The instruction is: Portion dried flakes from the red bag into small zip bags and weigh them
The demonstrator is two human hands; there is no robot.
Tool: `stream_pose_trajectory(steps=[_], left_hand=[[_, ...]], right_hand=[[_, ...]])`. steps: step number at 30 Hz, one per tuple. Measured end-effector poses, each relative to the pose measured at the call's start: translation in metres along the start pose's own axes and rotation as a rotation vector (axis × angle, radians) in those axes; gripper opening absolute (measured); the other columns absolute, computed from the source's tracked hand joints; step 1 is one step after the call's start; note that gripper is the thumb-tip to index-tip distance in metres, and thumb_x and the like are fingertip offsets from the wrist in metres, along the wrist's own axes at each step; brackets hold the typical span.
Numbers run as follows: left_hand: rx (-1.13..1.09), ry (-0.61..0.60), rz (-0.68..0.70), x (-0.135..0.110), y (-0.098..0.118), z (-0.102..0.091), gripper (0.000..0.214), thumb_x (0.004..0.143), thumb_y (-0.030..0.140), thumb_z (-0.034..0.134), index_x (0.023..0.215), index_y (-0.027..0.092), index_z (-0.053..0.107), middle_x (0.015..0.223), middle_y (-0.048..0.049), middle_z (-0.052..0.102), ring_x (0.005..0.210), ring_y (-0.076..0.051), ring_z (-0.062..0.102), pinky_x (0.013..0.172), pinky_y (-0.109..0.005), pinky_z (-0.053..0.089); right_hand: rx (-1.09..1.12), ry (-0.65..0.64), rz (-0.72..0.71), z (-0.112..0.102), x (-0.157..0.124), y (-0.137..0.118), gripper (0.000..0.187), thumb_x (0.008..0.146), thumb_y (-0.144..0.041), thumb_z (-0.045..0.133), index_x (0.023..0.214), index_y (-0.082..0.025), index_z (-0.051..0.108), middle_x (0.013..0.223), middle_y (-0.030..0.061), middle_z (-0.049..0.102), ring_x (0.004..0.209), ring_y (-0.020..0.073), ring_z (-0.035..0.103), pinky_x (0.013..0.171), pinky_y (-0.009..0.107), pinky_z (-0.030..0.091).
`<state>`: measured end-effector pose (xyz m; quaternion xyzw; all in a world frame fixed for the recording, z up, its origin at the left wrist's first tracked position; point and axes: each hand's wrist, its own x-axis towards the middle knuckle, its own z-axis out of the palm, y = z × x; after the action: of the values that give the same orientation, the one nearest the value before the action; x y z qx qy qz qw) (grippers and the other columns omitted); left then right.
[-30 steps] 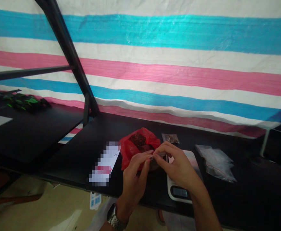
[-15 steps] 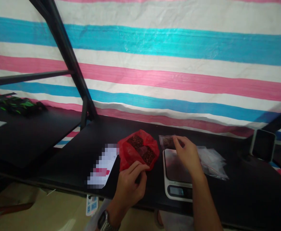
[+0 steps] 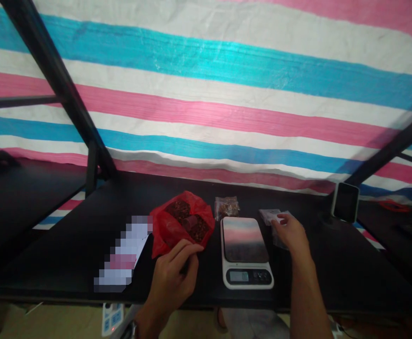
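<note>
My left hand (image 3: 172, 278) rests at the front edge of a red plastic bag (image 3: 201, 226), its fingers curled; whether they hold something small is hidden. Dark, dried pieces of food (image 3: 178, 211) fill the open bag around a small dark cup or lump. My right hand (image 3: 287, 233) pinches a stack of clear zip bags (image 3: 275, 217) at the right of a white digital kitchen scale (image 3: 244, 252). The scale's platform holds nothing. Behind it lies a small clear packet of brown flakes (image 3: 227, 207).
A white sheet with blurred print (image 3: 121, 254) lies left of the red bag on the black table (image 3: 68, 254). A small tablet on a stand (image 3: 345, 202) stands at the back right. Black metal struts (image 3: 58, 80) cross a striped tarp (image 3: 227, 113).
My hands have parted from their meeting point over the red bag. My right hand has gone from the small packet to the clear bags. The view has swung, showing the whole scale.
</note>
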<state>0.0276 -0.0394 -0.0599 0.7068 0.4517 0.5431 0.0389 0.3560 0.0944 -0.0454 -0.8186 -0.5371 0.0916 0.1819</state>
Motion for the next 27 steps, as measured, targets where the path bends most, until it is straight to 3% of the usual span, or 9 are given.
stream_pose_trajectory(steps=[9,13,15,17,20,22,27], left_hand=[[0.013,0.003,0.036,0.005,0.007,0.008,0.026,0.096,0.002,0.053,0.1,0.022,0.07,0.08,-0.0008,0.071,0.063,-0.01,0.071,0.054,-0.015,0.052],[0.021,0.038,0.059,0.004,0.01,0.011,0.028,0.096,0.001,0.054,0.106,0.023,0.069,0.084,-0.0006,0.072,0.066,-0.009,0.071,0.059,-0.015,0.054],[0.071,0.103,0.052,0.002,0.011,0.015,0.026,0.098,0.005,0.06,0.115,0.023,0.069,0.094,-0.0031,0.074,0.078,-0.012,0.074,0.069,-0.018,0.059],[0.156,0.168,0.038,-0.001,0.012,0.02,0.034,0.097,0.018,0.069,0.131,0.023,0.065,0.113,-0.0086,0.075,0.099,-0.02,0.075,0.086,-0.028,0.063],[0.259,0.175,0.015,-0.004,0.011,0.027,0.071,0.092,0.037,0.08,0.154,0.02,0.05,0.138,-0.0171,0.069,0.126,-0.032,0.067,0.106,-0.046,0.059],[0.276,0.17,-0.008,-0.005,0.01,0.031,0.077,0.091,0.037,0.081,0.157,0.021,0.045,0.142,-0.0173,0.068,0.131,-0.033,0.063,0.109,-0.05,0.056],[0.214,0.191,-0.061,-0.003,0.011,0.03,0.062,0.092,0.026,0.078,0.149,0.026,0.053,0.131,-0.0119,0.073,0.123,-0.03,0.067,0.103,-0.049,0.06]], right_hand=[[0.118,0.095,0.013,-0.019,-0.002,0.015,0.034,0.083,-0.038,0.067,0.107,-0.022,0.085,0.099,0.014,0.084,0.095,0.0366,0.079,0.077,0.043,0.054],[0.445,0.159,0.019,-0.044,-0.014,-0.001,0.034,0.073,-0.038,0.075,0.097,-0.017,0.087,0.084,0.015,0.083,0.081,0.0344,0.077,0.071,0.042,0.054],[0.719,0.073,-0.082,-0.054,-0.033,-0.024,0.041,0.073,-0.044,0.078,0.104,-0.017,0.086,0.089,0.0134,0.084,0.079,0.0309,0.077,0.067,0.038,0.055],[0.858,-0.119,-0.232,-0.057,-0.059,-0.055,0.041,0.074,-0.047,0.081,0.105,-0.02,0.087,0.097,0.0111,0.084,0.083,0.0279,0.077,0.07,0.035,0.057],[0.838,-0.448,-0.435,-0.047,-0.1,-0.102,0.02,0.08,-0.038,0.077,0.088,-0.022,0.087,0.086,0.0068,0.083,0.076,0.0228,0.075,0.069,0.032,0.056],[0.826,-0.598,-0.499,-0.037,-0.122,-0.123,0.013,0.082,-0.031,0.076,0.085,-0.022,0.086,0.083,0.0047,0.083,0.074,0.0202,0.073,0.068,0.03,0.054],[0.835,-0.687,-0.469,-0.023,-0.141,-0.137,0.009,0.082,-0.021,0.074,0.083,-0.02,0.083,0.082,0.0028,0.081,0.075,0.0179,0.072,0.068,0.026,0.052]])
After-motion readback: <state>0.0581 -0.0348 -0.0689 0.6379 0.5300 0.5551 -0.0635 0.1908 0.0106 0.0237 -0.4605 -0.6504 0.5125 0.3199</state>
